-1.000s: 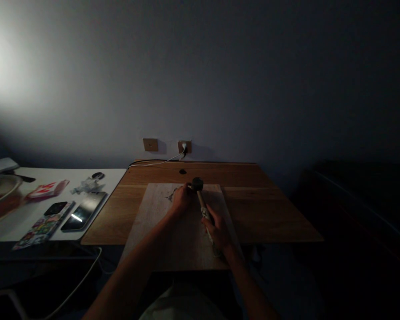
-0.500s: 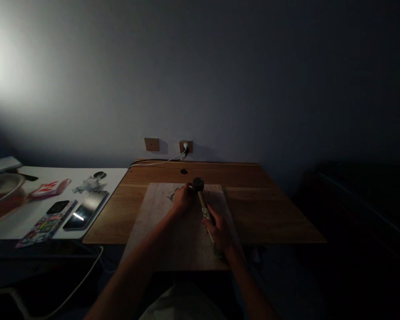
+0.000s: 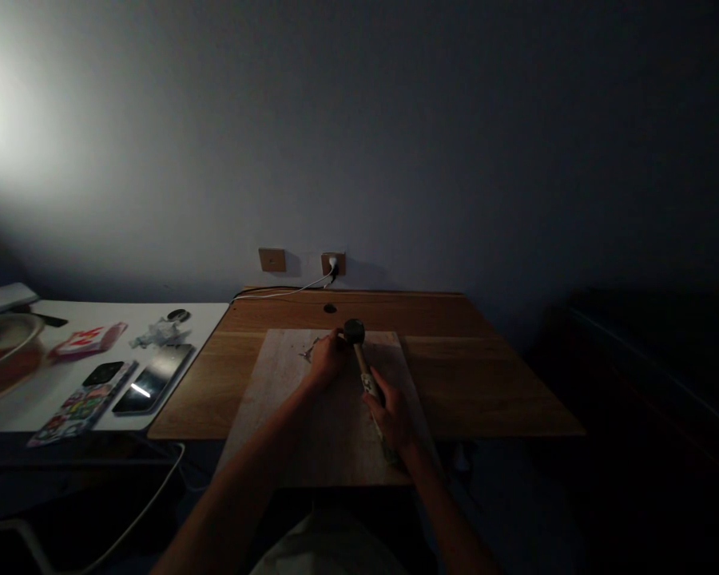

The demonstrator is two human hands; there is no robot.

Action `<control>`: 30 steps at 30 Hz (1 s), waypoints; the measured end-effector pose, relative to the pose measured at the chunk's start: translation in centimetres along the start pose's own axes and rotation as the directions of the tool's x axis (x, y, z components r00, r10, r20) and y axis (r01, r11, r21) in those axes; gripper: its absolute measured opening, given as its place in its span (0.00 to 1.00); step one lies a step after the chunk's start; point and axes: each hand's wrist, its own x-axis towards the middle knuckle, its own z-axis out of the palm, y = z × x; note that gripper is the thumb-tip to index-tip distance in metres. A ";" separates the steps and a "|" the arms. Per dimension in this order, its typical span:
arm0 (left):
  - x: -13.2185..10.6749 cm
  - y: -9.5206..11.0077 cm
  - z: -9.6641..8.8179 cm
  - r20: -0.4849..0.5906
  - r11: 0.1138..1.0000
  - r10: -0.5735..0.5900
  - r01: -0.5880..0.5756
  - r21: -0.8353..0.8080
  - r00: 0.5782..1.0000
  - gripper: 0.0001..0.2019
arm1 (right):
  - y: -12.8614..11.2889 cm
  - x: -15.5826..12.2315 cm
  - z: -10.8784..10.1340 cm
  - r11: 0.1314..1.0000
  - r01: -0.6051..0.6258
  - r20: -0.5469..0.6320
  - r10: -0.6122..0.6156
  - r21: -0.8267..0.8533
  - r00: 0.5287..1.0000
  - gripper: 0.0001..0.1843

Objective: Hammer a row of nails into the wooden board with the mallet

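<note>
My right hand (image 3: 392,411) is wrapped round the handle of a mallet (image 3: 363,363) with a dark, round head and a pale handle. The mallet's head is beside the fingertips of my left hand (image 3: 328,357), over the far part of a pale wooden board (image 3: 311,435). The fingers of my left hand are bent and close together near the board; what they hold, if anything, is too small and dark to make out. Just left of that hand lies a little heap of small metal-looking pieces (image 3: 307,351).
The board lies on a brown wooden table (image 3: 485,383) against the wall. On the white table (image 3: 207,315) at left are a phone (image 3: 156,379), a patterned phone case (image 3: 84,403), a red-and-white packet (image 3: 89,341), a crumpled clear bag (image 3: 159,331) and a bowl (image 3: 21,323). Cords run to a wall socket (image 3: 334,263).
The mallet's head has shifted very slightly to the left, and my right hand with it. My left hand stays in almost the same place.
</note>
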 end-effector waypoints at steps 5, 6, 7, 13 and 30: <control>0.1 -0.3 0.4 -0.008 1.000 -0.012 0.012 0.004 1.000 0.16 | 0.4 0.1 0.1 1.000 -0.001 -0.006 0.001 0.018 1.000 0.33; 0.2 -0.4 0.5 -0.011 1.000 -0.012 0.012 0.005 1.000 0.16 | 0.4 0.1 0.2 1.000 -0.002 -0.007 0.002 0.018 1.000 0.33; 0.2 -0.4 0.6 -0.010 1.000 -0.010 0.010 0.000 1.000 0.17 | 0.5 0.1 0.2 1.000 -0.004 -0.008 0.004 0.016 1.000 0.33; 0.4 -0.8 -0.4 0.008 0.995 0.053 -0.052 -0.085 0.999 0.20 | -0.2 0.0 -0.1 1.000 -0.018 -0.006 0.018 0.012 1.000 0.34; -0.6 -0.3 -5.6 0.235 0.850 0.164 -0.258 0.459 0.958 0.09 | -0.2 -0.2 -0.2 0.999 -0.037 0.002 0.037 0.034 0.999 0.36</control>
